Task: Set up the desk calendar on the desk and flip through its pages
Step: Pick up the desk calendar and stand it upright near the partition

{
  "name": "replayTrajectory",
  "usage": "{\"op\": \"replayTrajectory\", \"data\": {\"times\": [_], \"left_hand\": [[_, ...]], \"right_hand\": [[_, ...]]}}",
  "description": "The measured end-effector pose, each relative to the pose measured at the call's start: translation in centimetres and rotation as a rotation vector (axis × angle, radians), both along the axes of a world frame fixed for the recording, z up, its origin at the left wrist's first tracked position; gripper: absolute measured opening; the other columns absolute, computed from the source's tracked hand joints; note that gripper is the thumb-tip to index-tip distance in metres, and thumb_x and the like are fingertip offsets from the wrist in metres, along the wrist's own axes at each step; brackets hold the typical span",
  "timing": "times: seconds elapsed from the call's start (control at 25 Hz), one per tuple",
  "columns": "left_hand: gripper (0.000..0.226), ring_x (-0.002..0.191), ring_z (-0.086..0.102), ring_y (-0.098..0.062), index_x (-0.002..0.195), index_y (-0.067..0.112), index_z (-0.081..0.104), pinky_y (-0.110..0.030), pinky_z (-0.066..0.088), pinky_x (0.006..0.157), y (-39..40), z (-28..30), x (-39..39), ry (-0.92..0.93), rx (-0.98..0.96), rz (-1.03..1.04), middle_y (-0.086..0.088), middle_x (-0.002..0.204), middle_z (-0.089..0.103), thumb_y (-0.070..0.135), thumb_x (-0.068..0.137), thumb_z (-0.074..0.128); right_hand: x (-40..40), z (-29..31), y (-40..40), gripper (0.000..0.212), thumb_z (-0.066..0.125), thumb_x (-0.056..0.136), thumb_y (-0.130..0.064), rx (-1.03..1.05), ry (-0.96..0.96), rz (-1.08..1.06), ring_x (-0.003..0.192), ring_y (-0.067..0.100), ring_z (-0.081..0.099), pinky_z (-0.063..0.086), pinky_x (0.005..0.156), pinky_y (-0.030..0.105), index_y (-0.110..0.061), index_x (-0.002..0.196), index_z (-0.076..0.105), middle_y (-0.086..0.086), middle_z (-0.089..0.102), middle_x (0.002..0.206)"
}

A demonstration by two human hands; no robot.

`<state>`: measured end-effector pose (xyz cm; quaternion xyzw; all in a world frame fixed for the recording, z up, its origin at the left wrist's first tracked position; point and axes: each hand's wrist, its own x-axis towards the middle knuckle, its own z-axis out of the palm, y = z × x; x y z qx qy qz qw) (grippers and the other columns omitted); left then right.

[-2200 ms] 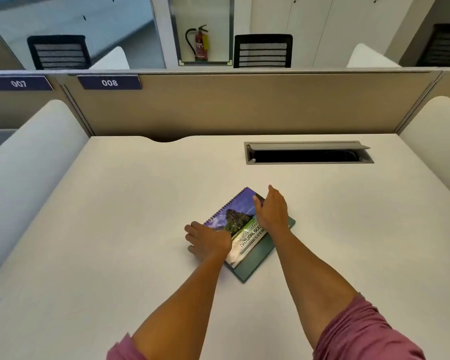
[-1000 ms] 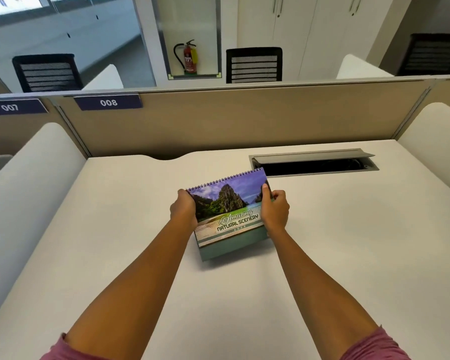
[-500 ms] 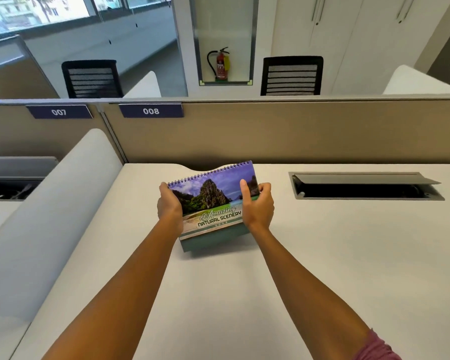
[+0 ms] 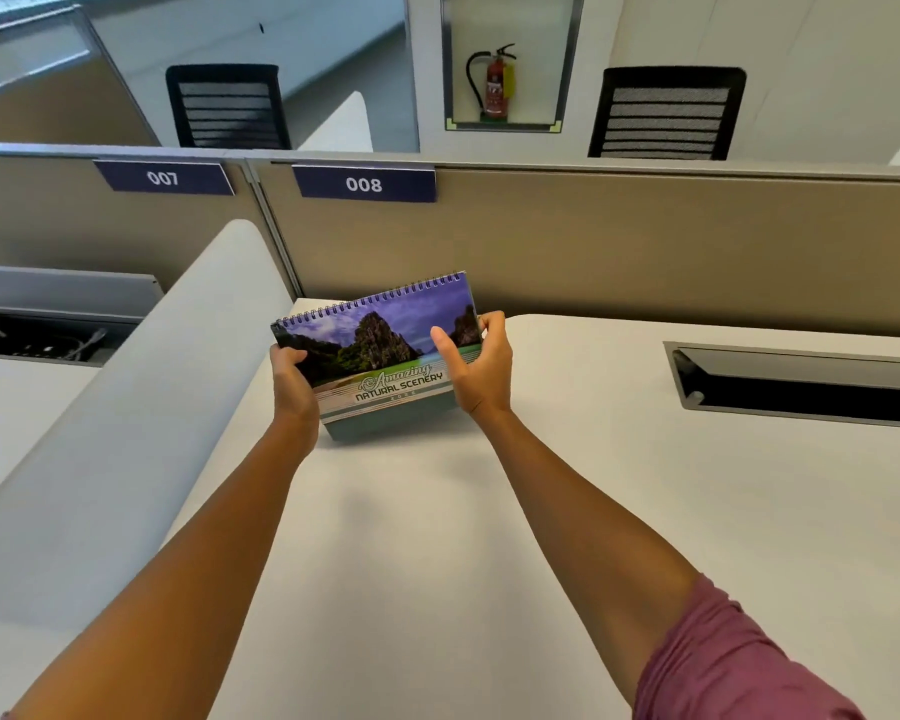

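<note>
The spiral-bound desk calendar [image 4: 380, 350] shows a cover photo of cliffs and sea with the words "Amazing Natural Scenery". It is tilted up with the spiral at the top, and its green base edge is low over the white desk [image 4: 541, 511]. My left hand [image 4: 292, 379] grips its left edge. My right hand [image 4: 476, 366] grips its right edge, thumb on the cover and fingers behind. I cannot tell whether the base touches the desk.
A beige partition [image 4: 645, 252] with labels 007 and 008 closes the back of the desk. A cable slot [image 4: 801, 387] with a raised lid is at the right. A rounded white side divider [image 4: 126, 407] borders the left. Chairs and a fire extinguisher [image 4: 494, 85] stand beyond.
The calendar lay flat under my hands; both hands have lifted it upright by its side edges and carried it toward the desk's back left corner. The view has turned left.
</note>
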<state>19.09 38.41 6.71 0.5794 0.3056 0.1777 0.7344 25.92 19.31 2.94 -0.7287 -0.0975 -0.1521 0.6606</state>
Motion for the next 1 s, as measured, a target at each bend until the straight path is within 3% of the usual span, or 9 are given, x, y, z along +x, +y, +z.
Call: {"op": "replayTrajectory", "data": {"times": [0.24,0.32,0.44,0.64,0.72,0.84,1.0], "left_hand": [[0.022,0.083,0.061,-0.015,0.115,0.015,0.047,-0.021,0.052,0.056,3.6,-1.2,1.2,-0.03,0.072,-0.056,-0.002,0.094,0.061,0.017,0.099,0.032],[0.021,0.088,0.06,-0.018,0.114,0.014,0.046,-0.026,0.051,0.064,4.3,-1.6,1.4,-0.06,0.09,-0.057,-0.005,0.099,0.061,0.015,0.099,0.033],[0.018,0.103,0.057,-0.025,0.111,0.015,0.047,-0.034,0.052,0.08,4.5,-2.3,1.4,-0.114,0.121,-0.06,-0.016,0.117,0.055,0.018,0.098,0.035],[0.028,0.125,0.054,-0.035,0.103,0.03,0.053,-0.054,0.043,0.11,3.4,-3.7,1.2,-0.064,0.155,0.066,-0.02,0.135,0.054,0.046,0.105,0.03],[0.034,0.129,0.052,-0.03,0.113,0.035,0.055,-0.052,0.041,0.114,3.0,-4.0,1.0,-0.027,0.124,0.09,-0.014,0.141,0.052,0.054,0.104,0.027],[0.054,0.135,0.049,-0.025,0.145,0.029,0.046,-0.045,0.039,0.117,3.1,-5.0,0.7,0.013,0.078,0.082,-0.007,0.151,0.047,0.058,0.104,0.024],[0.057,0.128,0.054,-0.026,0.144,0.021,0.045,-0.037,0.044,0.108,3.1,-6.3,-0.1,0.097,0.093,0.084,-0.009,0.147,0.049,0.056,0.105,0.023]], "right_hand": [[1.1,-2.5,3.2,0.045,0.071,0.076,-0.053,0.098,0.043,0.074,0.082,0.013,0.069,0.058,0.065,0.024,-0.022,0.095,0.044,-0.006,0.063,0.09],[1.2,-3.2,3.9,0.047,0.072,0.076,-0.051,0.129,0.05,0.093,0.086,0.015,0.07,0.06,0.068,0.028,-0.019,0.099,0.046,-0.002,0.065,0.095],[1.0,-3.8,4.4,0.047,0.072,0.077,-0.049,0.138,0.036,0.084,0.085,0.006,0.068,0.055,0.067,0.017,-0.018,0.101,0.047,-0.008,0.064,0.095],[0.9,-4.3,3.7,0.047,0.073,0.078,-0.049,0.07,0.009,0.122,0.094,0.011,0.067,0.058,0.074,0.023,-0.024,0.109,0.048,-0.009,0.064,0.104],[0.6,-4.4,3.6,0.048,0.073,0.079,-0.047,0.031,0.004,0.127,0.097,0.01,0.065,0.057,0.077,0.022,-0.023,0.113,0.048,-0.005,0.063,0.107],[-0.1,-4.9,3.6,0.048,0.073,0.081,-0.04,0.015,0.058,0.122,0.099,0.008,0.064,0.056,0.077,0.018,-0.02,0.117,0.047,-0.002,0.06,0.111],[-1.4,-6.2,3.1,0.054,0.073,0.083,-0.021,0.03,0.165,0.048,0.108,0.006,0.058,0.051,0.081,0.011,-0.014,0.127,0.042,0.003,0.053,0.123]]}}
